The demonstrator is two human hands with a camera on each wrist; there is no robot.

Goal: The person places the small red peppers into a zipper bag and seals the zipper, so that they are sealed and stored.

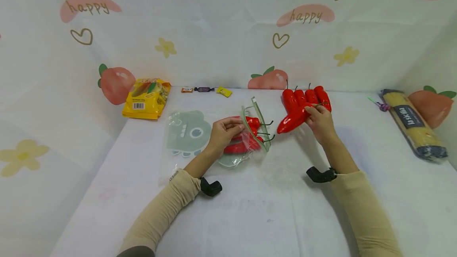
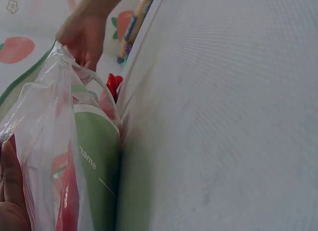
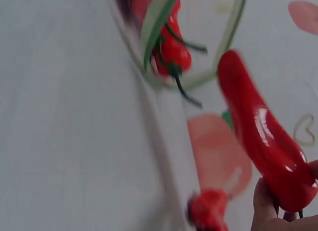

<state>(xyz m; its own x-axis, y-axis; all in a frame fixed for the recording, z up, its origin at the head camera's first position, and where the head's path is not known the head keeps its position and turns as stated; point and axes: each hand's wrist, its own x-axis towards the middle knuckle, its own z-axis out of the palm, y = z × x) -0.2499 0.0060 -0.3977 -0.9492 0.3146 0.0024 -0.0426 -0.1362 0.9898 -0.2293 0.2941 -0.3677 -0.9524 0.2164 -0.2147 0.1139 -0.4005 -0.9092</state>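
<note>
My left hand [image 1: 225,132] pinches the upper side of a clear zip bag [image 1: 265,124] with a green rim, its mouth standing apart toward the right. Several red chili peppers [image 1: 233,148] lie inside, their dark stems poking out at the mouth. In the left wrist view, the bag's green printed panel [image 2: 97,161] faces the table. My right hand [image 1: 320,124] holds another red chili pepper [image 1: 292,122] by its stem end, the tip pointing left toward the bag mouth. This pepper [image 3: 263,136] shows whole and shiny in the right wrist view.
Several more red chili peppers [image 1: 288,97] lie in a row behind my right hand. A flat bag with a dinosaur print [image 1: 187,132] lies to the left. At the back are a yellow snack packet [image 1: 144,98] and small wrapped candies [image 1: 204,89]. A pasta pack [image 1: 414,124] and a lollipop [image 1: 383,107] lie right.
</note>
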